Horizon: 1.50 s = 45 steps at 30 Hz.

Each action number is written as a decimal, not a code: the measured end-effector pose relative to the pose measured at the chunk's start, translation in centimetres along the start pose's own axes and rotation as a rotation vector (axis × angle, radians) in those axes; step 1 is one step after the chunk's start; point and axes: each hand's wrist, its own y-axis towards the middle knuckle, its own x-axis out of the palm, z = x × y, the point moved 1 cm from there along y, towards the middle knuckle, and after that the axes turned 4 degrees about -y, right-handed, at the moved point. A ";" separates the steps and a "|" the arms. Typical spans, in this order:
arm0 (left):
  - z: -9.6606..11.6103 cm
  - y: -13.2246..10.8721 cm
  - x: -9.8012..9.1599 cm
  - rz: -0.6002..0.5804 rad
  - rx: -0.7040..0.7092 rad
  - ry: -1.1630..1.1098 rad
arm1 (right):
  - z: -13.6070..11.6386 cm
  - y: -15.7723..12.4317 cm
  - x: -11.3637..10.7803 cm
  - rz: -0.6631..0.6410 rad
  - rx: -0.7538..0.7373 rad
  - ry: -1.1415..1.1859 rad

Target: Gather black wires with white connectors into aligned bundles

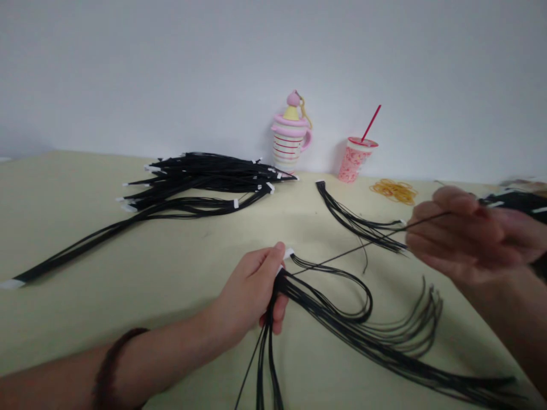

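My left hand (pixel 260 285) is closed around a bundle of thin black wires (pixel 325 307), near white connectors (pixel 289 253) at its thumb. From this grip the wires fan out to the lower right, one group loops back, and some hang down toward the front. Raised at the right, my right hand (pixel 465 233) is closed on a single black wire (pixel 354 249) that stretches taut across from the left hand. Motion blurs its fingers a little. Behind the taut wire lies another black wire bundle (pixel 346 219) with a white connector at its far end.
A large pile of black wire bundles (pixel 205 173) with white connectors lies at the back left. Against the wall stand a pink-and-white cup (pixel 287 145) and a pink tumbler (pixel 354 162) with a red straw. Yellow rubber bands (pixel 394 191) and more dark wires (pixel 521 202) are at the right.
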 end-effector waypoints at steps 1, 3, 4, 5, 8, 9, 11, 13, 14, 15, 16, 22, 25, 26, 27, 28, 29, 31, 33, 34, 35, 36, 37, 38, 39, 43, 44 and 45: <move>0.0 0.0 0.0 0.000 0.000 -0.009 | -0.5 0.2 0.1 0.146 -0.029 -0.038; -0.1 0.0 0.0 -0.003 0.006 -0.017 | -1.4 0.5 0.3 0.266 -0.057 -0.105; -0.1 0.0 0.1 -0.006 0.010 -0.019 | -1.9 0.6 0.2 0.259 -0.068 -0.118; -0.1 0.0 0.1 -0.005 0.013 -0.022 | -2.2 0.7 -0.1 0.227 -0.080 -0.123; -0.1 0.0 0.2 0.005 0.003 -0.035 | -2.6 1.2 -1.8 0.138 -0.133 -0.072; -0.1 0.0 0.2 0.005 -0.004 -0.037 | -2.6 1.4 -2.3 0.137 -0.156 -0.029; -0.2 0.1 0.1 0.001 -0.015 -0.041 | -1.9 1.8 -2.7 0.164 -0.154 0.047; -0.2 0.1 0.0 -0.008 -0.017 -0.051 | -0.5 1.8 -1.9 0.182 -0.087 0.020; -0.2 0.2 0.0 -0.011 -0.015 -0.056 | 0.4 1.6 -0.9 0.164 -0.036 -0.048; -0.2 0.2 0.0 -0.011 -0.011 -0.060 | 1.5 1.3 0.2 0.147 -0.038 -0.157; -0.2 0.2 -0.1 -0.010 -0.006 -0.064 | 2.6 0.7 1.5 0.105 -0.034 -0.285; -0.1 0.2 0.0 -0.002 -0.012 -0.085 | 6.7 -3.2 6.9 -0.277 -0.269 -0.943; -0.1 0.1 0.0 0.007 -0.005 -0.077 | 6.9 -3.5 7.1 -0.302 -0.266 -1.071; -0.1 0.1 0.0 0.012 -0.002 -0.072 | 7.0 -3.4 7.0 -0.291 -0.256 -1.083; -0.2 0.1 0.0 0.015 -0.001 -0.067 | 7.0 -3.2 6.9 -0.285 -0.256 -1.082; -0.2 0.1 0.0 0.017 -0.001 -0.062 | 7.1 -3.1 6.7 -0.284 -0.266 -1.074; -0.2 0.1 0.0 0.016 0.000 -0.059 | 7.2 -3.0 6.6 -0.281 -0.279 -1.066; -0.3 0.2 -0.1 0.014 0.009 -0.054 | 7.5 -2.9 6.5 -0.278 -0.298 -1.052; -0.3 0.2 -0.1 0.012 0.013 -0.049 | 7.7 -2.9 6.5 -0.276 -0.298 -1.048; -0.3 0.2 -0.1 0.009 0.014 -0.048 | 7.7 -2.9 6.5 -0.277 -0.294 -1.051; -0.3 0.2 -0.1 0.006 0.015 -0.045 | 7.7 -2.9 6.6 -0.279 -0.291 -1.055; -0.3 0.2 0.0 0.004 0.017 -0.044 | 7.8 -2.9 6.6 -0.282 -0.290 -1.058; -0.3 0.2 0.0 0.002 0.023 -0.045 | 7.8 -2.8 6.6 -0.281 -0.294 -1.061; -0.3 0.2 0.0 0.000 0.030 -0.045 | 7.8 -2.8 6.6 -0.282 -0.298 -1.061; -0.3 0.2 0.0 0.001 0.034 -0.047 | 7.8 -2.8 6.6 -0.284 -0.301 -1.060; -0.3 0.2 0.0 0.005 0.027 -0.044 | 8.0 -2.7 6.6 -0.283 -0.296 -1.073; -0.3 0.2 0.0 0.006 0.026 -0.040 | 8.0 -2.7 6.6 -0.282 -0.291 -1.079; -0.3 0.2 0.0 0.009 0.028 -0.036 | 8.0 -2.7 6.6 -0.279 -0.283 -1.084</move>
